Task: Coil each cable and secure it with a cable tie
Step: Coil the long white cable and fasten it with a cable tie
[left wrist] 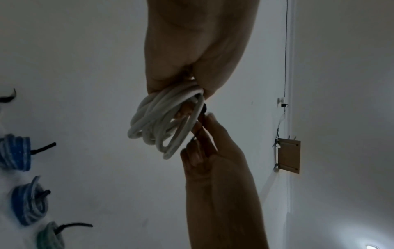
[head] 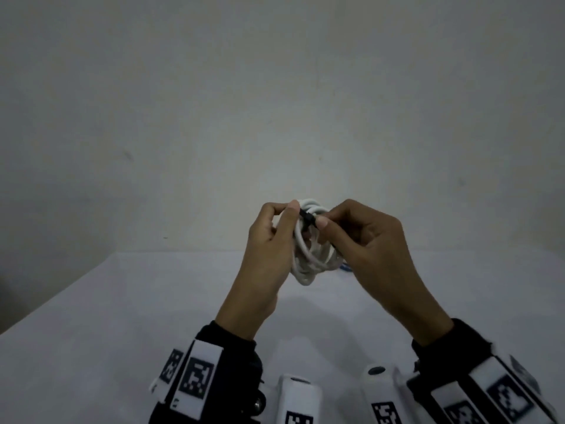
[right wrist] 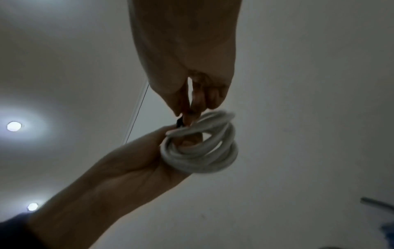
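A white cable coil (head: 308, 258) of several loops hangs in the air above the white table (head: 122, 316). My left hand (head: 272, 240) grips the coil (left wrist: 168, 123) at its top, fingers curled round the loops. My right hand (head: 360, 237) pinches a black cable tie (head: 308, 218) that crosses the top of the coil. In the right wrist view the fingertips (right wrist: 189, 116) hold the dark tie (right wrist: 179, 123) against the coil (right wrist: 202, 151). How far the tie wraps round the loops is hidden.
In the left wrist view two blue cable coils (left wrist: 17, 151) (left wrist: 29, 207) and a green one (left wrist: 50, 237), each with a black tie end sticking out, lie on the table. A bit of blue cable (head: 345, 267) shows behind my right hand.
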